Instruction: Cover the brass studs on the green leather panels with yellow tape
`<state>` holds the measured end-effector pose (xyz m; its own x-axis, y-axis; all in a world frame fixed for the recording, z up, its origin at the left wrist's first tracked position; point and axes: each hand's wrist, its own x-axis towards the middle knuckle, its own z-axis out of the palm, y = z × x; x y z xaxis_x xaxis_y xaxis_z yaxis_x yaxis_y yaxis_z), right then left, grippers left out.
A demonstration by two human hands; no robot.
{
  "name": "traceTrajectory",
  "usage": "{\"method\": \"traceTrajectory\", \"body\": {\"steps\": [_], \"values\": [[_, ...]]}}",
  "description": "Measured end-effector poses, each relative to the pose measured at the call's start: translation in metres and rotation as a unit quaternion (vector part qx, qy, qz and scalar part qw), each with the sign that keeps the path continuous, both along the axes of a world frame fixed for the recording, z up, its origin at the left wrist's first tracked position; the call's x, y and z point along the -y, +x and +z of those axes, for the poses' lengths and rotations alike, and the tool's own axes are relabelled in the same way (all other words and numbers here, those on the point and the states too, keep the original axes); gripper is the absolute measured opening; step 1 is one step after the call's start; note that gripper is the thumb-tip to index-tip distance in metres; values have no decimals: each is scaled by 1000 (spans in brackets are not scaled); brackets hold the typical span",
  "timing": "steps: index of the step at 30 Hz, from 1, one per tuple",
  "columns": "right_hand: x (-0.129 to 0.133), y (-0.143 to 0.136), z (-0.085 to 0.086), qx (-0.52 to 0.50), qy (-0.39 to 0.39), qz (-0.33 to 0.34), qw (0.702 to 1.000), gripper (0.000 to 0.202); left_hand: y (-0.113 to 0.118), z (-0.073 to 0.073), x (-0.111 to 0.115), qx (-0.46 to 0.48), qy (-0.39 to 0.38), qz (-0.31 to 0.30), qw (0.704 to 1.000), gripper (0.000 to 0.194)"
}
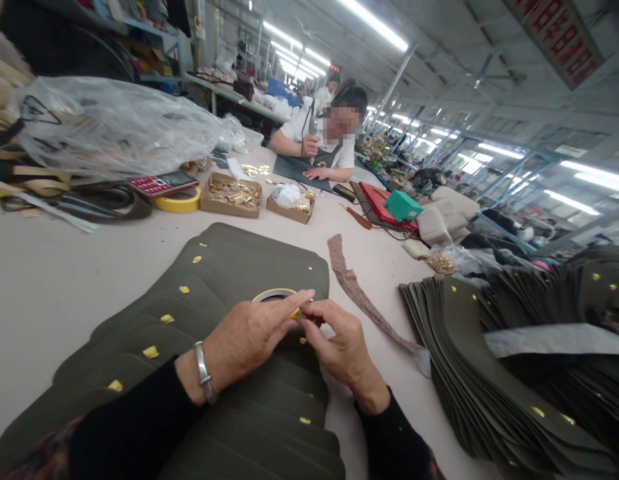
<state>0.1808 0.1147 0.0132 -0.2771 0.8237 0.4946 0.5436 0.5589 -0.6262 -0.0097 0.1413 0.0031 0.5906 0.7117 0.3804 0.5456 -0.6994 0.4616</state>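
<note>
Dark olive fabric pieces (259, 253) lie overlapped in front of me, with small yellow tape bits (168, 319) on them. My left hand (249, 333), with a silver bracelet at the wrist, is at a roll of yellow tape (274, 293) resting on the pieces; its thumb and fingers close on the roll's near side. Close against it, my right hand (339, 337) pinches with thumb and index finger at the roll's right edge. What lies between those fingertips is too small to make out.
Small boxes of gold metal parts (231, 197) stand beyond the fabric, beside another yellow tape roll (178, 201). A brown strip (357, 291) and stacked olive pieces (454, 360) lie to the right. Across the table, a person (317, 137) holds a tool over dark material.
</note>
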Motion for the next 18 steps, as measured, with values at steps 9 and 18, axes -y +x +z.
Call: {"method": "traceTrajectory", "body": {"steps": [9,18], "values": [[0,-4,-10,86,125,-44,987,17,5,6,5,-23,-41,11,999,15],[0,-20,-7,-93,-124,-118,981,11,4,5,3,-25,-4,39,999,20]]}}
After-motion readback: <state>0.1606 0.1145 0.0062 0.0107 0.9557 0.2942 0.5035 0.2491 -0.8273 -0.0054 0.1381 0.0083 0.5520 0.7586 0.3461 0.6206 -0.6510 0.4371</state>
